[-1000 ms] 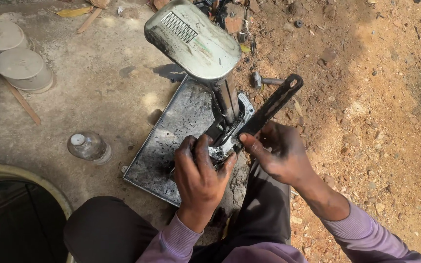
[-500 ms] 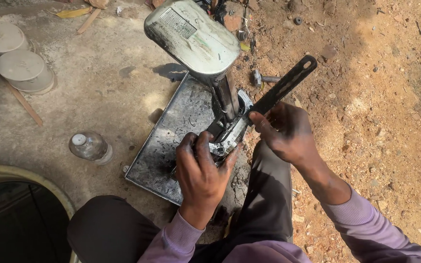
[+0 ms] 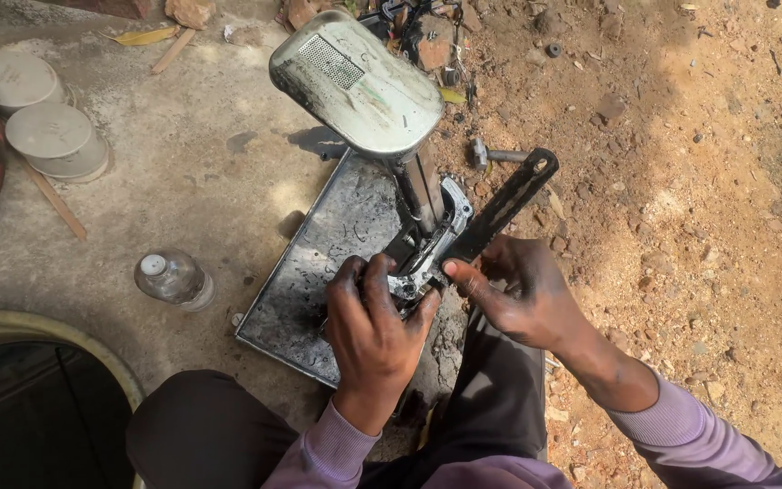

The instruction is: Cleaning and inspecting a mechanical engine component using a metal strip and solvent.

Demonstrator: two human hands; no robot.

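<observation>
Head view: looking down at two grease-blackened hands working on a metal assembly on the ground, the person's dark trouser knees at the bottom edge.
Landmark: a dull, scratched metal tray lying flat on the concrete; every place below is told from it.
Metal assembly: a silver bracket part with a grey shaft rising from it, over the tray's right edge.
Grey housing: a rounded, grimy cover with a small grille patch, on top of the shaft, above the tray's far end.
Left hand: clenched around the lower end of the bracket part, fingers curled over it, at the tray's near right corner.
Right hand: grasping the lower end of a flat black bar, thumb and fingertips pinched on it, just right of the tray.
Black bar: a flat strip with a hole at its far end, slanting up and to the right from the bracket, off the tray's right edge over the dirt.
Bolt: a small metal piece on the dirt beyond the tray's far right corner, close to the bar's tip.
Bottle: a clear plastic bottle with a white cap, lying just left of the tray.
Lids: two round grey discs well to the left of the tray, beyond a thin wooden stick.
Ground: concrete under and left of the tray, reddish stony soil to its right.
</observation>
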